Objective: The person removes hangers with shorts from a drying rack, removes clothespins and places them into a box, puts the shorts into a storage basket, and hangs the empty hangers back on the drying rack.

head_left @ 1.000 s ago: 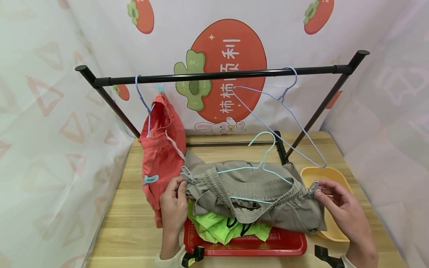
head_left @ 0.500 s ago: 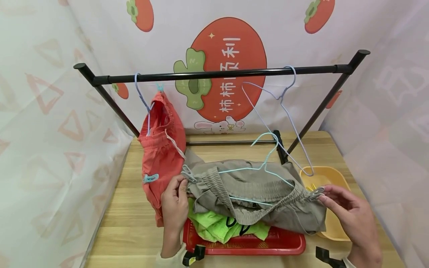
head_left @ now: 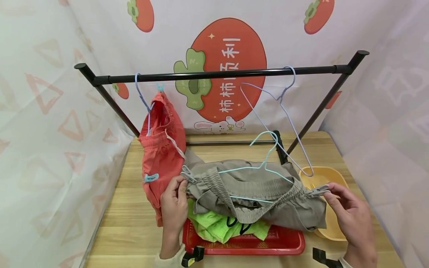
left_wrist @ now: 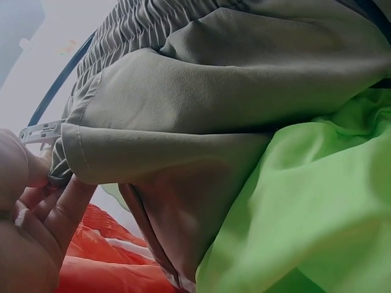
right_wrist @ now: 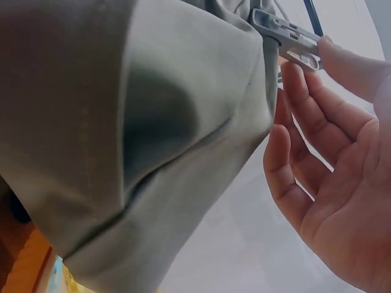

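Note:
Greyish-khaki elastic-waist trousers [head_left: 288, 214] spread across the middle of the head view, a pale aqua hanger [head_left: 242, 169] inside their waistband. My left hand [head_left: 175, 203] pinches the waistband's left corner, just below a grey clothespin [head_left: 188, 175] clipped there. At the opposite corner, my right hand [head_left: 352, 216] pinches the outer end of a second grey clothespin [head_left: 318, 191] between thumb and fingertips. In the right wrist view that clothespin [right_wrist: 287, 36] bites the fabric edge, and the lower fingers are loosely bent beside the cloth.
A black rack [head_left: 207, 76] stands behind, holding coral shorts [head_left: 159, 156] on a hanger at left and a bare lavender hanger [head_left: 291, 115] at right. Beneath the trousers, a red basket [head_left: 248, 250] bears a lime-green garment [head_left: 214, 229]. A yellow bin [head_left: 335, 232] sits at right.
The right clothespin has swung from upright to lying outward, and my right hand has shifted slightly right and down with it. The lavender hanger has turned a little. My left hand stays put.

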`<state>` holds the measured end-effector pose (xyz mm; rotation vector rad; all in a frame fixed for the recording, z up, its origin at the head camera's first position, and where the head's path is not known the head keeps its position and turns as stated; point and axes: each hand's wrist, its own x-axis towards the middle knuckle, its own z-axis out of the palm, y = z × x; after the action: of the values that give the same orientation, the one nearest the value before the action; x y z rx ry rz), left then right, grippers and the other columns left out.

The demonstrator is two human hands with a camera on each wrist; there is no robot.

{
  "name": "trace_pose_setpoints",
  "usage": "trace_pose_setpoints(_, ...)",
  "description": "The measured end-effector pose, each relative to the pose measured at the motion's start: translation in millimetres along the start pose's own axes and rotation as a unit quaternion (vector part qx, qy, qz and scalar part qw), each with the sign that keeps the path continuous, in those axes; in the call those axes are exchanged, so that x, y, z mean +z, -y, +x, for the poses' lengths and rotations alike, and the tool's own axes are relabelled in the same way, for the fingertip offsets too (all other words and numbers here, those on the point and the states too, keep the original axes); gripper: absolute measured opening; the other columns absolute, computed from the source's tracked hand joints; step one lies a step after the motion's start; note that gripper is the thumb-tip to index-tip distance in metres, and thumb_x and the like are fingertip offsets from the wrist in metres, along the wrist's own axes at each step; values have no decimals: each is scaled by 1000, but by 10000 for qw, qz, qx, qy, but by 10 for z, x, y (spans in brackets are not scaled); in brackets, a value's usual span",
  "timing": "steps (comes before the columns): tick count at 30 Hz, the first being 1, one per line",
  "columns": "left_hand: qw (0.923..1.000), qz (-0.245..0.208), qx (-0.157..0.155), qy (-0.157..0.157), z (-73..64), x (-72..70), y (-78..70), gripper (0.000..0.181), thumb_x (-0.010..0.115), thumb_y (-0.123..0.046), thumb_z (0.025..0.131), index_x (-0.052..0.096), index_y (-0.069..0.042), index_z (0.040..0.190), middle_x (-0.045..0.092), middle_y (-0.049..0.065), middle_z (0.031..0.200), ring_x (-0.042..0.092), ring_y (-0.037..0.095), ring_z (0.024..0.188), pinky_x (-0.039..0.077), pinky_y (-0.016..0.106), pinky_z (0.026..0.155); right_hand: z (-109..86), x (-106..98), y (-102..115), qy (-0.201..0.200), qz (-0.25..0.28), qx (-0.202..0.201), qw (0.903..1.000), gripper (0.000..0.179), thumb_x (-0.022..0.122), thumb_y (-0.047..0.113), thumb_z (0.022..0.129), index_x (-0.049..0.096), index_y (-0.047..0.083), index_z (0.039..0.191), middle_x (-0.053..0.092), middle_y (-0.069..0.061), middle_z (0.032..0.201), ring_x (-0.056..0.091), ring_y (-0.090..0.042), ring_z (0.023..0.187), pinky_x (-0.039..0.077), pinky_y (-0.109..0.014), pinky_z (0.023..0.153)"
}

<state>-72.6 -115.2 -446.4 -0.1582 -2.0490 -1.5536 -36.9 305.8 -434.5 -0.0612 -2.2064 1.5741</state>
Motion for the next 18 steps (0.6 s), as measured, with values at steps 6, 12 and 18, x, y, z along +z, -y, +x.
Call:
trace_pose_setpoints(6,9999,84,82,15,-11,-18,-6,11,61,7,100,68,-1,102,62,3,75,56,20,55,50,25,49,-12,32,-25,-289,70,229,9993,19,62,-19,92,63,-16,111,71,5,99,66,-4,89,50,-12,81)
trace_pose_setpoints(12,9999,39,78,96,-23,-22,3,12,61,7,100,69,-1,104,66,4,79,58,25,54,50,25,51,-12,38,-34,-461,466,407,9970,17,62,-16,95,65,-14,111,70,2,97,64,-6,84,50,-12,77)
trace_pose_setpoints(18,9998,127,95,86,-23,-34,15,13,62,7,99,70,-2,104,69,5,83,60,18,56,52,24,52,29,39,-35,-870,1422,490,9848,14,58,-19,95,64,-15,107,68,-4,93,64,-9,79,51,-15,71)
